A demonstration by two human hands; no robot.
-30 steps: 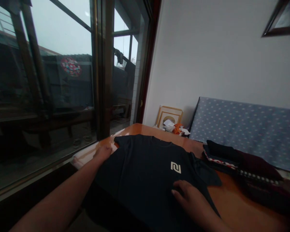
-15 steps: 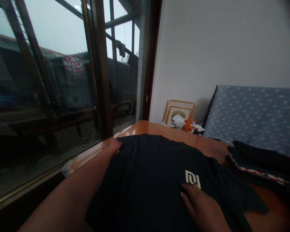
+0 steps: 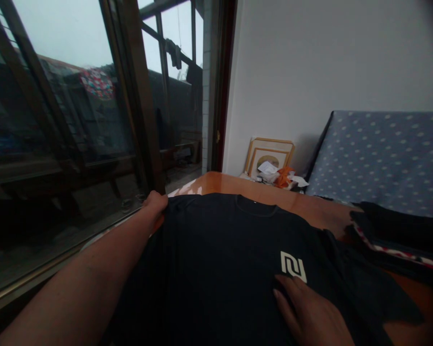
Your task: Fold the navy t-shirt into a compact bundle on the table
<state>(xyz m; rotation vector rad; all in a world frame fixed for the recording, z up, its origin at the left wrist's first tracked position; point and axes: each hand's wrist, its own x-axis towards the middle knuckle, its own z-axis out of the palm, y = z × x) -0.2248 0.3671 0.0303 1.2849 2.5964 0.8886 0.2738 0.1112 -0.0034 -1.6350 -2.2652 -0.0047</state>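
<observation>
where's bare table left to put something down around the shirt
Bare wood runs behind the black t-shirt, between its collar and the picture frames. A small patch shows by the folded clothes. The right side is crowded.

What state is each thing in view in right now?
T-shirt: spread flat, front up, on the table.
Left hand: gripping the shirt's shoulder edge.
Right hand: pressed flat on the shirt below the white logo.
Pile of clothes: folded, stacked at the right.
Picture frames: leaning against the wall.
</observation>
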